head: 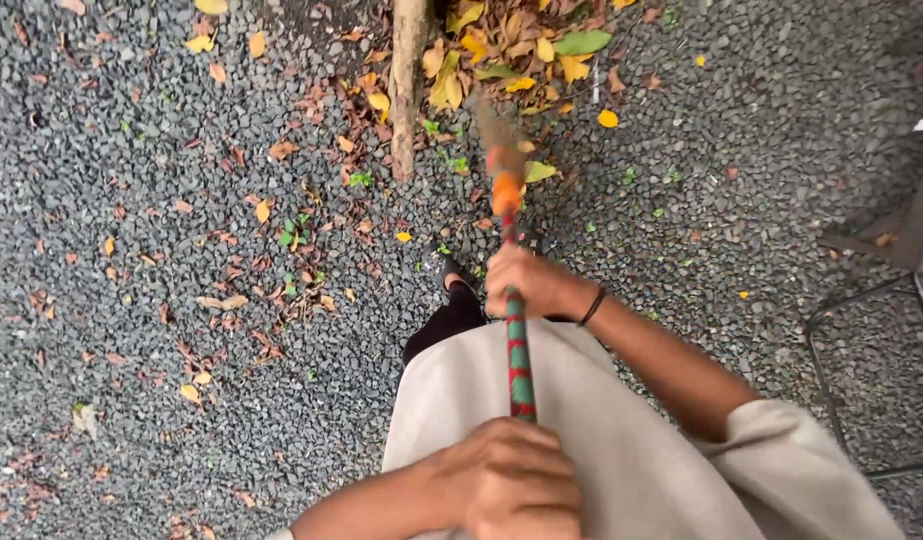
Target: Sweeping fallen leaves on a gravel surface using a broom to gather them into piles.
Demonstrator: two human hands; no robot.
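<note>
In the head view, the right hand (530,283) is wrapped tight around the broom handle (520,365), a red-and-green banded stick, partway down it. The left hand (510,480) is closed over the handle's top end, hiding the tip. Beyond the right hand the handle runs to an orange collar (506,190); the bristles (498,130) past it are blurred and hard to make out. They lie just beside a thin tree trunk (408,85), among yellow leaves (502,45) on grey gravel (132,200).
</note>
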